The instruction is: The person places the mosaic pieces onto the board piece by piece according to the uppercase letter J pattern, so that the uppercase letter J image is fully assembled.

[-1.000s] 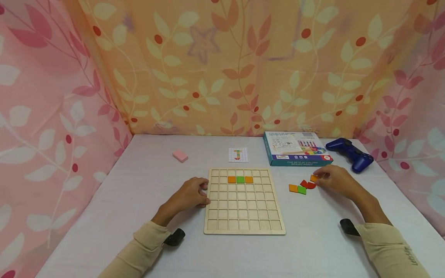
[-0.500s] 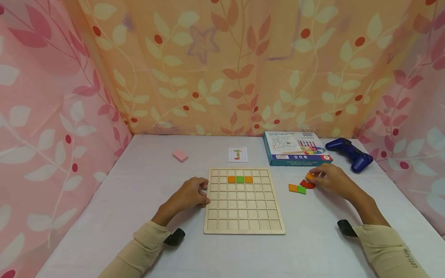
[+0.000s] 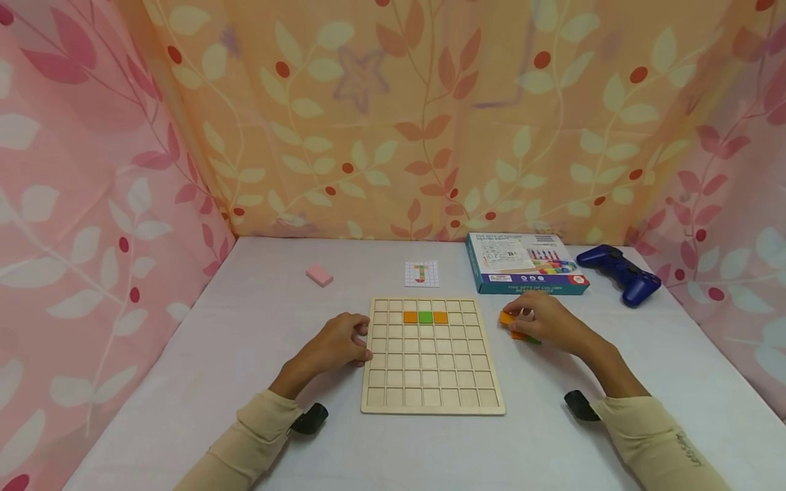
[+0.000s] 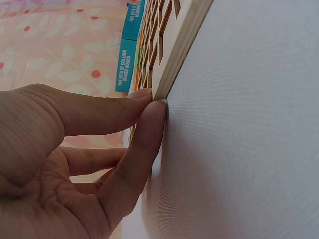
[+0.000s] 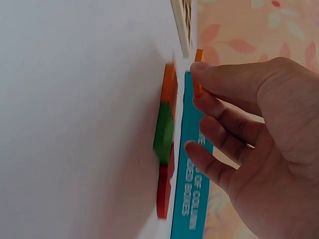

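A wooden grid board (image 3: 432, 361) lies on the table, with an orange tile (image 3: 410, 318), a green tile (image 3: 426, 318) and another orange tile (image 3: 440, 318) in one of its upper rows. At the board's left edge, my left hand (image 3: 331, 343) pinches the rim between thumb and finger, as the left wrist view shows. My right hand (image 3: 548, 320) holds an orange square tile (image 5: 198, 74) between thumb and fingertips, raised off the table. Below it lie an orange tile (image 5: 169, 82), a green tile (image 5: 164, 130) and red pieces (image 5: 163, 191); the head view hides the red ones behind the hand.
A small pattern card (image 3: 421, 273) lies behind the board, and a pink block (image 3: 319, 275) sits to its left. At the back right are a flat teal box (image 3: 528, 264) and a blue game controller (image 3: 620, 273). Patterned cloth (image 3: 368, 136) hangs behind the table.
My right hand has lifted the orange tile and carried it left, toward the board, passing over the loose pieces. The left hand stays at the board's edge.
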`<state>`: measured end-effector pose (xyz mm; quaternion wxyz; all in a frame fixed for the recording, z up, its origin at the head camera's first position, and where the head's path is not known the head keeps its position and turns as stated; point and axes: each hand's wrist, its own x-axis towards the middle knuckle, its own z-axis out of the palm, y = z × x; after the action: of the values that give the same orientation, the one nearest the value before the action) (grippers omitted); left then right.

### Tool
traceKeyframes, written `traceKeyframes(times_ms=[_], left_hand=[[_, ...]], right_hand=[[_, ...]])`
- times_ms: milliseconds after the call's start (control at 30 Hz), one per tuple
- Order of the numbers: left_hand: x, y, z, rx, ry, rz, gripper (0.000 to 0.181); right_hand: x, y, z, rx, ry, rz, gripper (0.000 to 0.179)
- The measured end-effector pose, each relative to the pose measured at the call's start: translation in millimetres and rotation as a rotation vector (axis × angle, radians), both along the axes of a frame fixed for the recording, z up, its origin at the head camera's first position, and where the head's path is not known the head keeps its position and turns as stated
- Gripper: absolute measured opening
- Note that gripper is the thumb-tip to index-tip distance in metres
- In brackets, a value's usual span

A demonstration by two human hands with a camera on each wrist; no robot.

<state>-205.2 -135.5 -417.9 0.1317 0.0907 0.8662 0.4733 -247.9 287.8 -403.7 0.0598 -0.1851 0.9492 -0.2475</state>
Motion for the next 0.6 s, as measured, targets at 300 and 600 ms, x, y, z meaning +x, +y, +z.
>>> traceKeyframes(times_ms=[300, 600], left_hand=[[0.5, 0.8, 0.7, 0.003, 0.0, 0.0, 0.063], [0.7, 0.7, 1.3, -0.01, 0.001, 0.001, 0.064]], right_hand=[[-1.6, -41.4, 1.4, -0.003, -0.042, 0.021, 0.028], [-2.4, -81.2, 5.3, -0.027, -0.04, 0.126, 0.027]])
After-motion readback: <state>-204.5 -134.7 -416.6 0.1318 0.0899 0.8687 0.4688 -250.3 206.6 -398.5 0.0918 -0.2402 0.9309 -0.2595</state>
